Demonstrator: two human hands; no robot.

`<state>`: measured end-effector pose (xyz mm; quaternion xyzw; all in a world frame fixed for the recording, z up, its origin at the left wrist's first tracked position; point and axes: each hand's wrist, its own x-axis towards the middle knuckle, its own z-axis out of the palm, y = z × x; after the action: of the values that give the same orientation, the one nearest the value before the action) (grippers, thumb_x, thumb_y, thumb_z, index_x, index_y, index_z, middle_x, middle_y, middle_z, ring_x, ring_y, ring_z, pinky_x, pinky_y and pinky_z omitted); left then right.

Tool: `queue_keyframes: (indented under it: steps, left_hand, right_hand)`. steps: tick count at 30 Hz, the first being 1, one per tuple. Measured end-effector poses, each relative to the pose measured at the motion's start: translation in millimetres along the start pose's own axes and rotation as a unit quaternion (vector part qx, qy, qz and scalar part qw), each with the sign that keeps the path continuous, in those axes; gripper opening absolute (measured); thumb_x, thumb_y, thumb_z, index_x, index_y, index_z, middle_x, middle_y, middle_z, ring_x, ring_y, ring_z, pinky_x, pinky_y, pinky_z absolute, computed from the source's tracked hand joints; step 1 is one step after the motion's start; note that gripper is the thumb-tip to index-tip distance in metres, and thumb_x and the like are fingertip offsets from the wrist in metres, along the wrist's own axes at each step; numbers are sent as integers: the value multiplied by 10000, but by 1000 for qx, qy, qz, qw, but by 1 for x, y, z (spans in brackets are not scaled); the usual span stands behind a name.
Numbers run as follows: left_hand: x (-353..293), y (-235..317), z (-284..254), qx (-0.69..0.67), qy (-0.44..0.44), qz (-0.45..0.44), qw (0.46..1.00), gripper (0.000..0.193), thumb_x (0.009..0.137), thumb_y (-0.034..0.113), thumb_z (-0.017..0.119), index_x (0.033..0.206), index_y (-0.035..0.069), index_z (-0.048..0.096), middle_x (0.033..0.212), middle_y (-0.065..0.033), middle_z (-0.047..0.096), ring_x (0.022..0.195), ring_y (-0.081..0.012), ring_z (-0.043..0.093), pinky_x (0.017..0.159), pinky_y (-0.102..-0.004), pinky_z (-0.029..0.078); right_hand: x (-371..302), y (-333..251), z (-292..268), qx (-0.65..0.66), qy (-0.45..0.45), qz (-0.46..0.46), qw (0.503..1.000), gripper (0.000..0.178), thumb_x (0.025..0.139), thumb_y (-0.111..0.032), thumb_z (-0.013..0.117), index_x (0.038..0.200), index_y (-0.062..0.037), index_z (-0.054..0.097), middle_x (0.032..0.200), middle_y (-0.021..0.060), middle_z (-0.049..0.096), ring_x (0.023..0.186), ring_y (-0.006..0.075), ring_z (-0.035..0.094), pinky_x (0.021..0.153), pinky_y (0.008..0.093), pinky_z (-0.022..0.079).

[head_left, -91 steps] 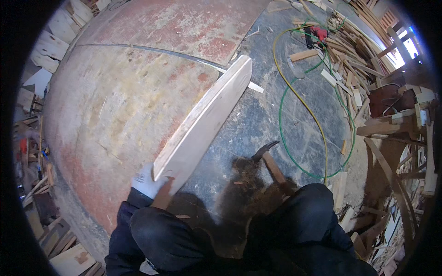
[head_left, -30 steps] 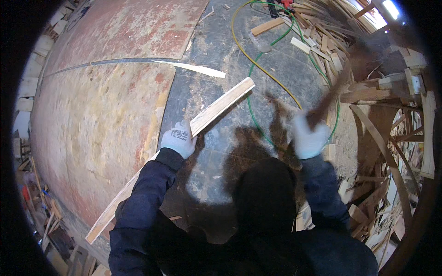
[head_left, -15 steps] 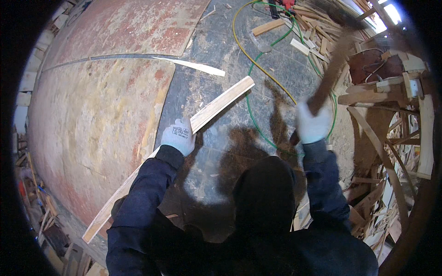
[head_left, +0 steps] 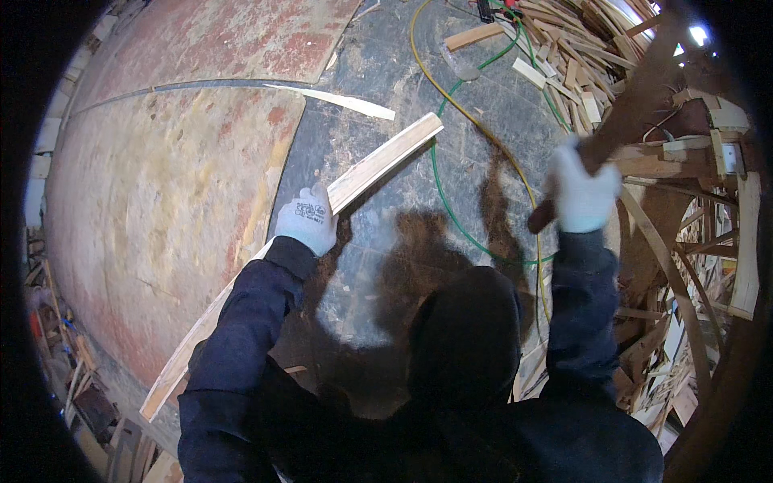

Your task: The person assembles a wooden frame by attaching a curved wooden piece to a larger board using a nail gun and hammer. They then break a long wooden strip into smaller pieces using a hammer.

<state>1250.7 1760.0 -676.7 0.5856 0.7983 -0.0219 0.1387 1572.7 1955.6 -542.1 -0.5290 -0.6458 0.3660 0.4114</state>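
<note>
A long, pale, narrow wooden board (head_left: 385,161) slants from the lower left up to the middle of the floor. My left hand (head_left: 307,222), in a white glove, is closed round it partway along, and my forearm covers some of its lower part. On the right, my white-gloved right hand (head_left: 584,190) grips a long brown wooden handle (head_left: 628,117). The handle rises toward the upper right and its butt sticks out below the fist. Its far end is blurred and dark, so I cannot make out the tool's head.
Large worn sheets (head_left: 177,217) cover the left floor, with a pale wood sliver (head_left: 346,102) at their edge. A yellow hose (head_left: 471,119) and a green hose (head_left: 451,208) loop across the dark floor (head_left: 378,48). Scrap wood (head_left: 596,48) is heaped at upper right; bent strips (head_left: 664,258) stand at right.
My right hand has moved to the right and slightly up with the handle, which is now tilted further right. My left hand and the board have barely shifted.
</note>
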Motion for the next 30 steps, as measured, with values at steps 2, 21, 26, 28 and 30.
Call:
queue_keyframes:
  steps: [2,21,26,28,30]
  left_hand:
    - [2,0,-2,9,-34,-1,999,498,879,313,640,1199,-28,468,1017,-237,616,858,-396,675,746,-484,549]
    - [-26,-10,-24,14,24,26,999,723,857,357,664,1388,-49,387,1140,-241,584,967,-386,639,814,-476,511]
    - [-115,-57,-40,81,-43,5,996,794,842,358,702,1439,-21,341,1215,-246,569,1060,-404,609,885,-466,495]
    - [-118,-64,-31,22,-76,-58,995,786,840,355,704,1437,-13,348,1225,-250,567,1063,-403,617,869,-472,507]
    - [-115,-72,-27,1,-91,-80,993,758,843,345,699,1425,-6,363,1220,-253,571,1065,-400,624,855,-475,517]
  right_hand:
    - [-22,50,34,-392,-62,37,917,456,829,-359,718,1029,46,652,956,257,664,886,392,645,808,462,518]
    - [-72,144,51,-520,-300,78,796,512,896,-414,595,1252,-54,524,1054,256,675,992,428,659,885,519,506]
    - [-77,160,48,-507,-292,120,802,518,878,-411,625,1241,-51,542,1135,245,655,1049,413,641,917,507,495]
    - [-80,167,49,-490,-292,115,814,531,868,-417,627,1263,-73,538,1143,237,657,1047,415,642,913,504,499]
    - [-83,166,53,-468,-269,118,833,553,862,-420,624,1288,-81,529,1138,232,664,1038,421,644,905,511,502]
